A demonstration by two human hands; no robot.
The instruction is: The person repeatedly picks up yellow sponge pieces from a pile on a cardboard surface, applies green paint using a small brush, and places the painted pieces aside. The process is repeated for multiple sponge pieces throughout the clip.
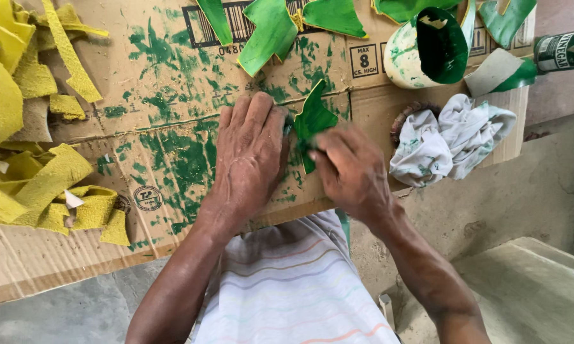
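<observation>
Piece in hand: my right hand (350, 172) pinches a small, jagged, green-painted leather offcut (312, 121) by its near end, fingers pressed together on it, at the middle of the flattened brown cardboard sheet (172, 95).
Left hand: my left hand (252, 153) lies palm down just left of the piece, fingers close together, tips at its edge. I cannot tell whether they grip anything.
Smear risk: the cardboard is streaked with green paint. If the colour on the piece is wet, my fingertips could lift it or print it elsewhere.
Slip risk: the pinch takes only a corner, so a firm rub could twist the piece loose.
Far right: a white paint-smeared cup (421, 54) stands beside a crumpled white rag (449, 137); a stray elbow could tip the cup.
Left: unpainted yellow suede scraps (38, 185) lie heaped near the streaks, where they could stain.
</observation>
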